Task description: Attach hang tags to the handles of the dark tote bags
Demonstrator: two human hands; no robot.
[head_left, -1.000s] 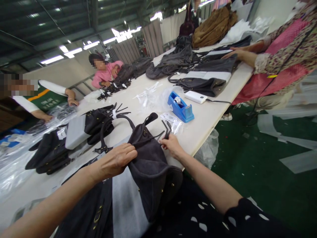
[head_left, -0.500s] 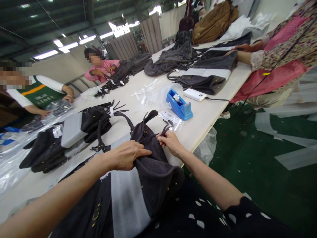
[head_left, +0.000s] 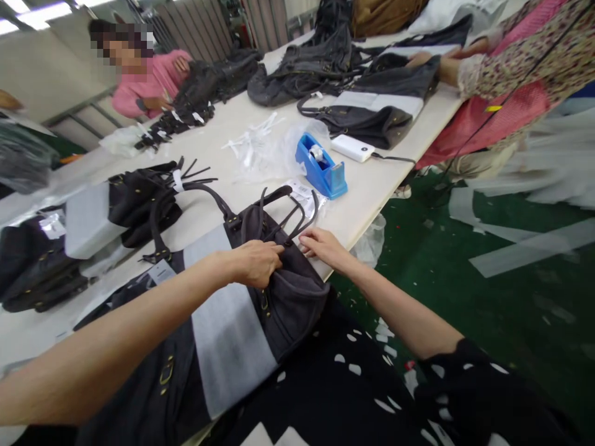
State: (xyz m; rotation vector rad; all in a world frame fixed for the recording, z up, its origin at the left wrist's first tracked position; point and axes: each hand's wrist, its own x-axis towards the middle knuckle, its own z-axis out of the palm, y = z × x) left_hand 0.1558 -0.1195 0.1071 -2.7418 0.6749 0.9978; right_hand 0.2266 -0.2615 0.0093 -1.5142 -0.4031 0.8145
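A dark grey handbag (head_left: 297, 291) with brass buckles lies at the table's edge against my lap, a pale grey wrap (head_left: 232, 341) around its middle. My left hand (head_left: 258, 263) rests over the bag's end panel, its fingers curled down and closed on the fabric. Beside that end, my right hand (head_left: 323, 248) has its fingers bent together; whatever is between them is hidden. Thin dark straps (head_left: 297, 217) stick up in loose loops just above both hands. One bag handle (head_left: 209, 189) arches over the table.
Past the bag stand a blue tape dispenser (head_left: 320, 167) and a white device with a cable (head_left: 353, 147). More wrapped bags (head_left: 121, 210) lie left. A co-worker in pink (head_left: 153, 80) is across the table; another's floral sleeve (head_left: 506, 68) reaches in from the right.
The straps my right hand pinched now stand loose above it. My left hand's extended index finger has curled in against the bag. The view has tipped down and shifted right.
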